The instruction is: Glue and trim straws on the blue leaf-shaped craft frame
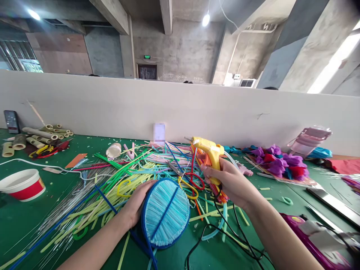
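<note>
I have the right grip (229,180) closed round the handle of a yellow hot-glue gun (210,147), right of centre in the frame, with its nozzle pointing left and its orange trigger (207,160) under a finger. My left grip (140,204) is clamped on the left edge of a light-blue disc (173,221) at bottom centre; some of its fingers are hidden from me behind the disc. That disc is tilted up toward my camera, its rim dark blue and its face covered in fuzzy strands, with a dark-blue strip (164,213) running diagonally across it. The gun is apart from the disc, its nozzle above it in the frame. Just beyond both grips I see a tangle of pipe cleaners (140,168) in green, yellow, pink and blue, spread across the green bench (19,217). Silver wires (64,202) fan out at lower left, near a red-and-white paper cup (28,185) at the left edge. Farther up that side lie cut bamboo tubes (39,135). Over at right I have purple and red petals (277,161) in a heap, with a pink bottle (311,138) just behind.
</note>
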The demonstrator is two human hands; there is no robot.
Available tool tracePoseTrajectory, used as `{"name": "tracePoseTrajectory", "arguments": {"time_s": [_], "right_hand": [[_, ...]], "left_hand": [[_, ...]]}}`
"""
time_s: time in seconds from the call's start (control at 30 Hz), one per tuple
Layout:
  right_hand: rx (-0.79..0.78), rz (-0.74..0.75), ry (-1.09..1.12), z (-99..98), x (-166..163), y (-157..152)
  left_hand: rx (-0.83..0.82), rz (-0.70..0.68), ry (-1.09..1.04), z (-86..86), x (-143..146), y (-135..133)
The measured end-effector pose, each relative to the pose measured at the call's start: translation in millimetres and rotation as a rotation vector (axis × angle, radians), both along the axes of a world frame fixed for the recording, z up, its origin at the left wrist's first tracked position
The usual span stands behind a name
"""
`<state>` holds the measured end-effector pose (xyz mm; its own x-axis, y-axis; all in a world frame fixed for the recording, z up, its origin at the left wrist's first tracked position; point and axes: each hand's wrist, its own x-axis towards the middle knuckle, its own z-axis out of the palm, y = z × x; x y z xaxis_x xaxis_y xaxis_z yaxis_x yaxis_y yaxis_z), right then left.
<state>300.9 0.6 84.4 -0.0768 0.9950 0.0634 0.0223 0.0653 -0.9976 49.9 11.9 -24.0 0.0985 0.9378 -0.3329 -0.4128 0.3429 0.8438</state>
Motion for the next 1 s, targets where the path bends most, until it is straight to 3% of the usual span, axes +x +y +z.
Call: {"name": "tracePoseTrajectory", "arguments": {"time_s": [0.2, 0.3, 0.47, 0.63, 0.77, 0.9, 1.0], "right_hand": [[-0.079, 0.005, -0.124, -29.4, -19.8, -34.6], [-0.053, -0.023, -0.134, -49.8, -29.6, -28.3], [0.032, -0.152, -0.383, -81.1, -28.7, -9.8], [0.031, -0.154, -0.388, -78.6, -22.5, -15.4], [-0.018, -0.045, -0.245, -75.1, -23.8, -22.0], [-0.017, 0.0, -0.29, -86.7, -31.5, -25.8], [0.103, 0.028, -0.324, -97.3, -39.1, -28.2]], "left_hand": [[-0.001, 0.006, -0.044, 1.0, 0.9, 0.8], [-0.016, 0.023, -0.063, -0.4, 0.9, 2.1], [-0.051, 0.026, -0.079, -1.2, 0.5, 1.9], [-0.032, 0.044, -0.06, -0.8, 0.8, 1.8], [-0.002, 0.032, -0.031, -1.3, 0.2, 3.2], [0.043, 0.005, -0.015, -0.6, -0.2, 3.3], [0.043, -0.004, -0.015, -0.5, 0.0, 3.6]]}}
